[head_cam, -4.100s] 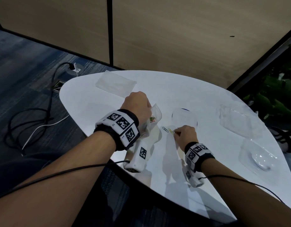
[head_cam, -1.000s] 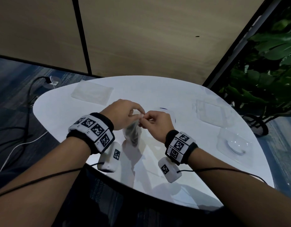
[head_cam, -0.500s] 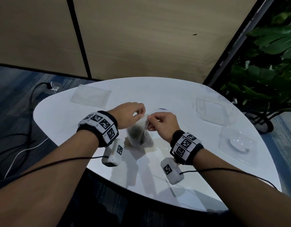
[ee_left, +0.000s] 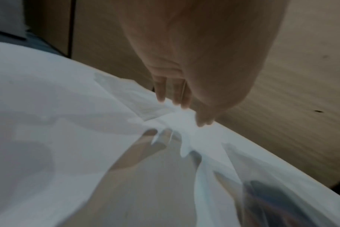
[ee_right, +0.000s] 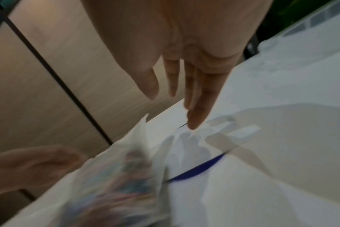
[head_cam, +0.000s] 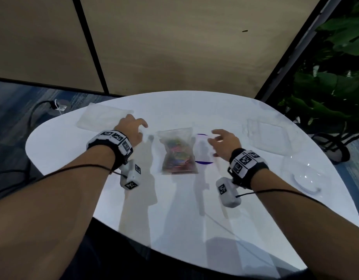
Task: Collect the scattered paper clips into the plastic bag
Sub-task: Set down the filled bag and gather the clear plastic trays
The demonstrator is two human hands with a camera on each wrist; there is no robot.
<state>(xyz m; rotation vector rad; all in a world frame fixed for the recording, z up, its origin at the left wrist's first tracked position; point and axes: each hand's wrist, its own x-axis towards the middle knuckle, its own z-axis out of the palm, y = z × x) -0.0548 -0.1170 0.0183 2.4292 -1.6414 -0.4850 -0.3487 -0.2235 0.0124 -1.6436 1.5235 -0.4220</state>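
A clear plastic bag (head_cam: 177,151) filled with coloured paper clips (head_cam: 177,156) lies flat on the white table (head_cam: 174,209), between my two hands. My left hand (head_cam: 132,129) hovers to the bag's left with fingers spread and holds nothing. My right hand (head_cam: 222,142) hovers to its right, also spread and empty. In the right wrist view the bag (ee_right: 115,184) lies blurred under and left of the straight fingers (ee_right: 194,107). The left wrist view shows relaxed fingers (ee_left: 177,95) above the table, with the bag (ee_left: 272,199) at the lower right.
A clear lid with a blue rim (head_cam: 203,150) lies just right of the bag. An empty flat bag (head_cam: 102,118) lies at the back left. Clear plastic trays (head_cam: 269,138) (head_cam: 304,174) sit at the right. A plant (head_cam: 332,77) stands beyond the table.
Both hands pinched the top of the bag and held it upright; now it lies flat on the table and both hands have let go and moved apart.
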